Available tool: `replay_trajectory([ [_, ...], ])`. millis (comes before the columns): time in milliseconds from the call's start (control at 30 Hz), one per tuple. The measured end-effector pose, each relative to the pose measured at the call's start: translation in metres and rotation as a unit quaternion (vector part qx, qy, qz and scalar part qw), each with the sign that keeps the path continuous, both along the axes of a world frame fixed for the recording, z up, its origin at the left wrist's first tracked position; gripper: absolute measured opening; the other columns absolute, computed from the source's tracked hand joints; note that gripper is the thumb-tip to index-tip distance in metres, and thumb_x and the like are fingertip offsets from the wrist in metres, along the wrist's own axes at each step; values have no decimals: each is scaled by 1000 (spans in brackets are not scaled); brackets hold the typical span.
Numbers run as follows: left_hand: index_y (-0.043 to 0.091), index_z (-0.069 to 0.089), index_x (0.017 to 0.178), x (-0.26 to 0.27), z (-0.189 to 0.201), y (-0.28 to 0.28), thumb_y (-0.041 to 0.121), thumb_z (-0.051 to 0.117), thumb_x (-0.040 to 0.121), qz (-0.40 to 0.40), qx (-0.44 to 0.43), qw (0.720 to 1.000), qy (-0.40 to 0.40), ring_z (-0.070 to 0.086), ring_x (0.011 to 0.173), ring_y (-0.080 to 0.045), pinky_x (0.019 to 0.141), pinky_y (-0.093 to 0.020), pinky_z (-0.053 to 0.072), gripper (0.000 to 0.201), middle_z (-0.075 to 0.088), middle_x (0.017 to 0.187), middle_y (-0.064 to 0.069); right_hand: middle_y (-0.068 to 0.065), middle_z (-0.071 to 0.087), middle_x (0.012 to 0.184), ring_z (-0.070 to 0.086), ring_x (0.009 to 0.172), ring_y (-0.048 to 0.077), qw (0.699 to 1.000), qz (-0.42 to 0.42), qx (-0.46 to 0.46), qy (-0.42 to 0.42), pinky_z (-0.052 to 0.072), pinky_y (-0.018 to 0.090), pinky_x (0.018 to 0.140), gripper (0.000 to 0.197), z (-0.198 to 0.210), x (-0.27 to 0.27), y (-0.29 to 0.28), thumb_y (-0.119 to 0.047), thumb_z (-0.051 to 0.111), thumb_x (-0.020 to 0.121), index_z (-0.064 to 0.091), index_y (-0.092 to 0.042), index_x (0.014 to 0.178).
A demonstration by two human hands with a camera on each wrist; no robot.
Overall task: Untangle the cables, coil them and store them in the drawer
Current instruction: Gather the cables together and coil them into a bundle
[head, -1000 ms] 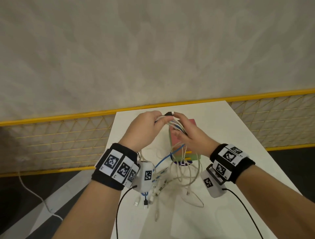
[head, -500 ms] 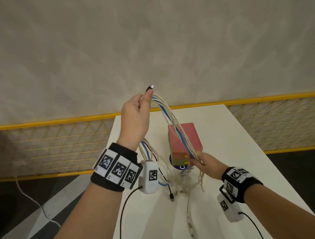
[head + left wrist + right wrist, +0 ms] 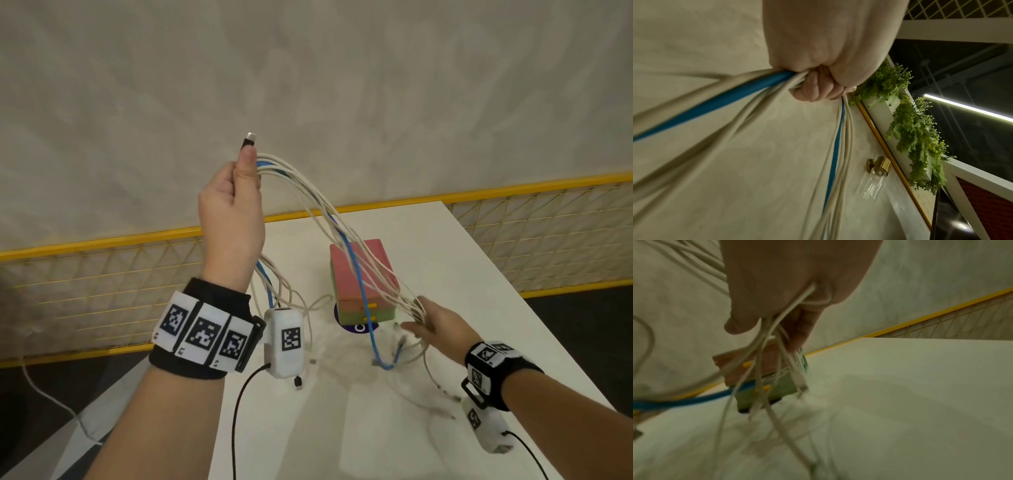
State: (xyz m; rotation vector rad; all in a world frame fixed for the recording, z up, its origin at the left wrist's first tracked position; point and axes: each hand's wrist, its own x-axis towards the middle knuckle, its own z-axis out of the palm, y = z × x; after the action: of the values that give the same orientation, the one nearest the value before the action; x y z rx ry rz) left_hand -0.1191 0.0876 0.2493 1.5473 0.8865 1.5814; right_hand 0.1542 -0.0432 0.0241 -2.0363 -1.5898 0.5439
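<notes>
My left hand (image 3: 239,192) is raised high above the table and grips a bundle of white cables and one blue cable (image 3: 356,270), with a black plug (image 3: 248,139) sticking up past the thumb. In the left wrist view the curled fingers (image 3: 813,87) close round the same cables (image 3: 731,97). The bundle arcs down to my right hand (image 3: 424,318), low beside the drawer box, where the white strands (image 3: 764,340) pass between its fingers. Loose ends hang onto the table. The small drawer box (image 3: 363,281), pink on top and green below with yellow handles, stands mid-table with both drawers closed.
The white table (image 3: 479,274) ends at a yellow-railed mesh fence (image 3: 102,274) at the back and left. Loose cable ends and plugs (image 3: 442,387) lie on the table in front of the box. A dark floor lies left of the table.
My left hand has lifted the cable bundle higher. My right hand has slid down along the strands and to the right, stretching the bundle out in front of the box.
</notes>
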Motion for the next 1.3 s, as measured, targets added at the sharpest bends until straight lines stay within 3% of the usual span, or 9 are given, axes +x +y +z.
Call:
replay_trajectory([
  [167,27,44,61,2,-5,-1,48,49,96,-7,-8,1000,23,30,49,-9,48,-26,26,41,34,52,13,2,45,114,58,93,25,987,23,-78,-141,48,36,80,43,-17,12,-8,-42,62,87,50,-20,121],
  [433,25,42,63,12,-12,-6,48,46,98,-41,-21,998,48,27,49,-9,47,-26,24,41,32,53,13,9,60,81,61,72,30,983,-173,-23,50,48,28,53,17,11,23,9,-5,69,80,54,-14,83],
  [600,13,48,70,22,-24,-12,43,46,99,-70,-11,991,113,30,51,-11,48,-27,26,43,34,59,1,19,31,135,44,122,31,983,-115,-70,126,42,32,96,104,29,13,18,-8,86,63,25,-18,146],
  [733,13,52,76,30,-35,-18,42,44,100,-95,-3,971,220,30,46,-6,47,-26,27,38,35,56,3,7,-5,153,6,145,33,995,-6,-90,34,5,55,117,137,67,-9,26,-42,84,64,-23,-26,146],
  [833,24,47,108,35,-39,-23,51,37,98,-140,-26,952,270,34,43,-7,50,-31,31,31,37,56,4,-1,-14,157,-19,146,29,998,38,16,54,-10,62,114,132,106,-35,29,-43,80,69,-28,-33,144],
  [933,27,13,149,41,-38,-35,69,21,85,-165,-47,920,353,58,59,-14,66,-36,46,76,54,62,-3,-13,5,152,-10,147,18,982,82,165,40,3,60,118,113,141,-66,31,-22,75,72,-7,-33,150],
  [1067,27,-20,151,49,-38,-42,71,15,83,-196,-42,881,429,66,66,-21,60,-37,50,89,71,79,-4,3,51,124,35,133,20,943,166,183,-223,20,56,116,64,150,-92,46,-9,66,69,49,-18,130],
  [1200,24,-25,150,45,-40,-43,76,11,75,-198,-36,867,455,61,56,-13,52,-32,44,97,65,68,1,-9,45,92,48,88,13,967,248,28,-56,45,45,94,40,166,-94,45,-23,68,65,34,-39,81],
  [1300,24,-24,150,45,-43,-45,75,11,73,-205,-34,865,457,57,52,0,50,-20,38,98,61,64,12,0,56,81,56,69,18,965,256,16,-46,52,42,66,22,167,-95,50,-21,61,76,42,-32,80],
])
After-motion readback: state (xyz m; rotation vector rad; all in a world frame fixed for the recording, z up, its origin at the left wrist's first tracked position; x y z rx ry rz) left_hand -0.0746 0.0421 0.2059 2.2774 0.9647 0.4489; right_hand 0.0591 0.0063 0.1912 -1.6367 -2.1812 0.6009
